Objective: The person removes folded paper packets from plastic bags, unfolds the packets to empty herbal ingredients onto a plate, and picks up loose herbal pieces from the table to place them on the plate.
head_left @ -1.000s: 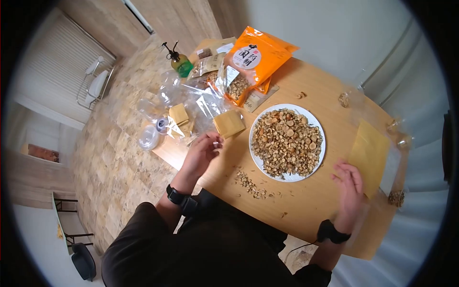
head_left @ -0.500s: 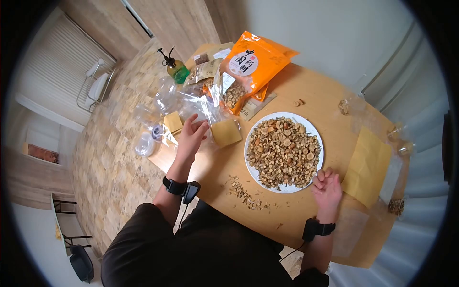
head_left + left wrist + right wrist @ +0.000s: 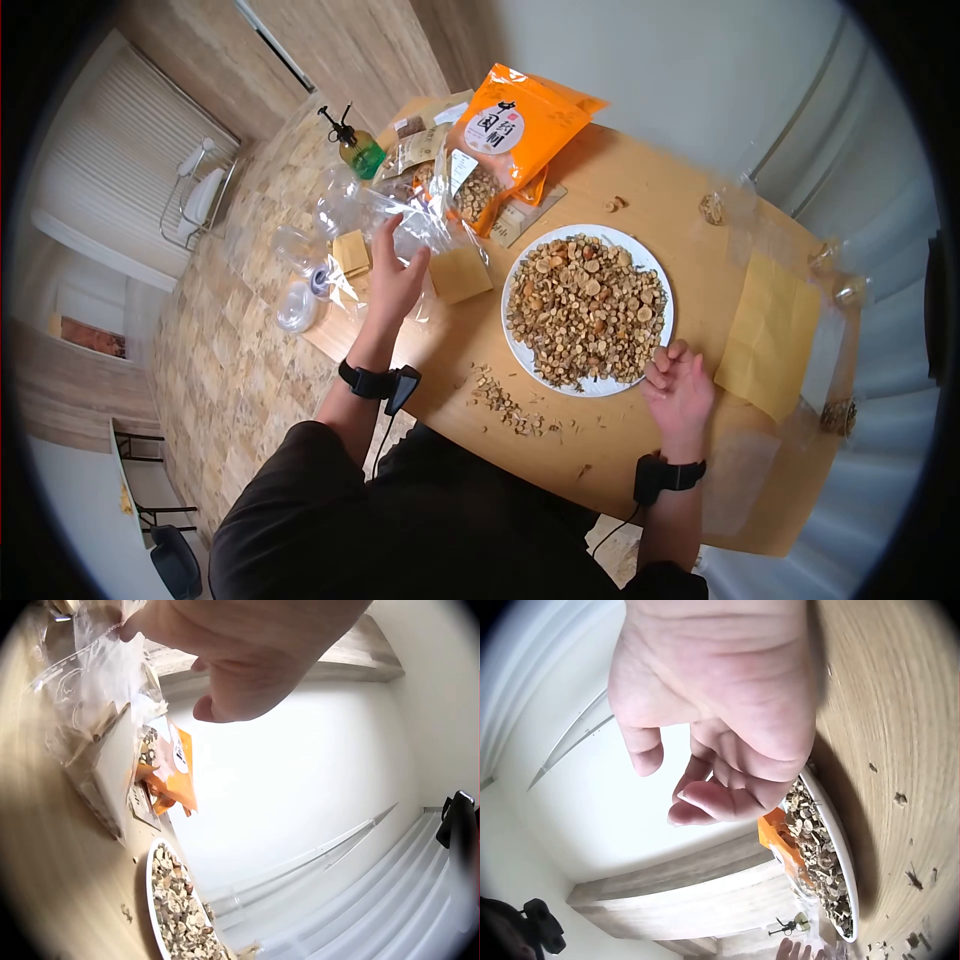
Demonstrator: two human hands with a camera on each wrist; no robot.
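Tan tiles cover the floor [image 3: 235, 300] by the wooden table [image 3: 660, 180]. A white plate [image 3: 570, 231] full of dried bits [image 3: 590, 310] sits on it. The left hand [image 3: 395, 280] is open over the clear plastic bag [image 3: 415, 225]; I can't tell if they touch. Right beside the plate, the right hand [image 3: 680, 400] has loosely bent fingers and holds nothing. Behind is an orange bag [image 3: 535, 125].

Tiled flr [image 3: 235, 330], metal-framed rack [image 3: 205, 195] nr wht ribbed panel [image 3: 150, 115], pale curtain [image 3: 865, 480] at R.
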